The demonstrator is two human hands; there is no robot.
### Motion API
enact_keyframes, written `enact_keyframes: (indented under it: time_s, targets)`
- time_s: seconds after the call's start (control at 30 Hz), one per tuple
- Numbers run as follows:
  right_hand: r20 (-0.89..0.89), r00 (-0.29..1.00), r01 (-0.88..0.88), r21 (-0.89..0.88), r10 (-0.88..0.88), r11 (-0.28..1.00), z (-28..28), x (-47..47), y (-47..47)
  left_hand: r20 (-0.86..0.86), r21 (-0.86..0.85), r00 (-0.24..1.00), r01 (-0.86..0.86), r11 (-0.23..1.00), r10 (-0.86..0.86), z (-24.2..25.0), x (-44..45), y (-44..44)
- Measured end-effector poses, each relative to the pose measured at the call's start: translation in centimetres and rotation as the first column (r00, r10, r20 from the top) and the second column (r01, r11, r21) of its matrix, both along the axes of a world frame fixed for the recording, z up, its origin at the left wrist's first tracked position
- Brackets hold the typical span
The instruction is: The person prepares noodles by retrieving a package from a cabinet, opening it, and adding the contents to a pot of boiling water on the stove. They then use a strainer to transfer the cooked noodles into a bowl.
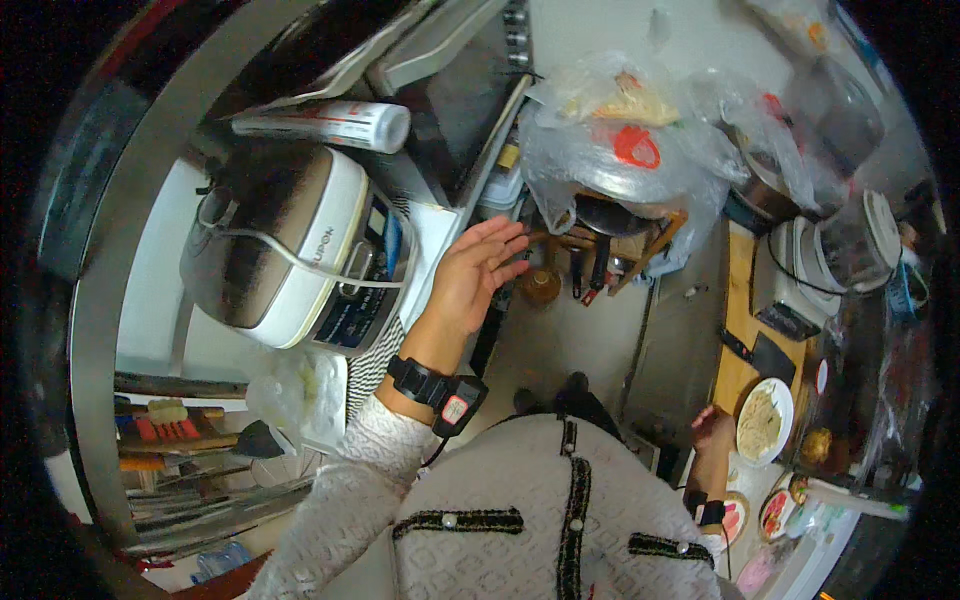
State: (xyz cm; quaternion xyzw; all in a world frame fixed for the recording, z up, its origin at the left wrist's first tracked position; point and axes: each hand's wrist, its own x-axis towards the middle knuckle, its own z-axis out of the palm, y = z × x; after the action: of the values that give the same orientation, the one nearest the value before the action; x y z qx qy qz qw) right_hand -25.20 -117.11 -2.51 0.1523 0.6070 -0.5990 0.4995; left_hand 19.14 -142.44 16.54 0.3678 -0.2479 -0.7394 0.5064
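Note:
My left hand (471,279) is raised beside a white and brown rice cooker (300,247), its fingers extended and nothing in it. A pale cable lies over the cooker's lid. On the right side, my right hand (712,429) hangs near a white plate of pale food (764,421), its fingers curled; whether it touches the counter or holds anything is not clear. Above that plate a black-handled cleaver (772,357) rests on a wooden board (729,345).
Plastic bags (622,150) cover a wooden rack (652,251) ahead, with pans inside. A glass jar (540,286) stands on the floor. Small dishes (778,513) sit at lower right. A white cylindrical container (337,126) lies behind the cooker.

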Motion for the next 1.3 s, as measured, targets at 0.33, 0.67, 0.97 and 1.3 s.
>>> enact_keyframes:
  time_s: [0.33, 0.67, 0.97, 1.3]
  targets:
    - [-0.398, 0.660, -0.751, -0.350, 0.637, 0.560, 24.8, 21.4, -25.4, -0.050, -0.112, 0.895, -0.447, 0.888, 0.444, 5.3, 3.8, -0.5]
    - [-0.560, 0.353, -0.820, -0.570, 0.749, -0.039, 36.5, 34.4, -38.6, -0.063, -0.187, 0.853, -0.519, 0.834, 0.517, 9.3, 4.6, -4.2]
    - [-0.646, 0.191, -0.927, -0.367, 0.739, -0.081, 39.0, 39.6, -45.3, -0.024, -0.166, 0.852, -0.520, 0.838, 0.524, 8.8, 4.8, -4.5]
    - [-0.776, 0.202, -0.974, -0.225, 0.597, 0.038, 39.3, 36.1, -44.1, -0.048, -0.187, 0.923, -0.384, 0.904, 0.382, 9.5, 6.8, -2.6]
